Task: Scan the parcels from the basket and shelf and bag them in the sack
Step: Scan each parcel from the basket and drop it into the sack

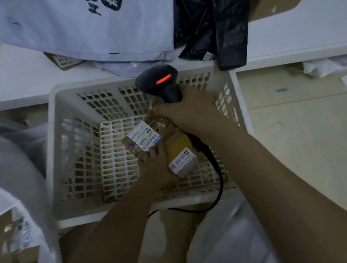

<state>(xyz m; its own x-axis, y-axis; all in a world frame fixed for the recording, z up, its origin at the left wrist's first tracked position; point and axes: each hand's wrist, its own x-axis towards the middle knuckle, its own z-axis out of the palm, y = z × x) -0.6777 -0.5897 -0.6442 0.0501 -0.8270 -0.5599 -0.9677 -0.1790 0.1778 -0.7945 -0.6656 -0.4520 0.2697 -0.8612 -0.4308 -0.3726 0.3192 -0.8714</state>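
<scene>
the sack (4, 171) sat at about nine o'clock of the basket (52, 150), its mouth blurred, so how wide it gaped could not be told. inside the basket the left hand (155, 168) reached in from six o'clock, its grip curled round the near end of the parcels (146, 138): a brown packet with a white barcode label facing up, and a yellow box with its own label touching it on the right. the packet's long axis ran roughly from seven o'clock to one o'clock. the right hand (187, 111) came in from five o'clock, its grip wrapped tight round the handle of the scanner (157, 79), whose head sat at twelve o'clock of the label, red light on, cable trailing over the near rim. the label lay just at eight o'clock of that hand, so the coming move likely meant tipping the scanner's head back down toward it. more bags lay on the shelf (22, 71) at twelve o'clock.
</scene>
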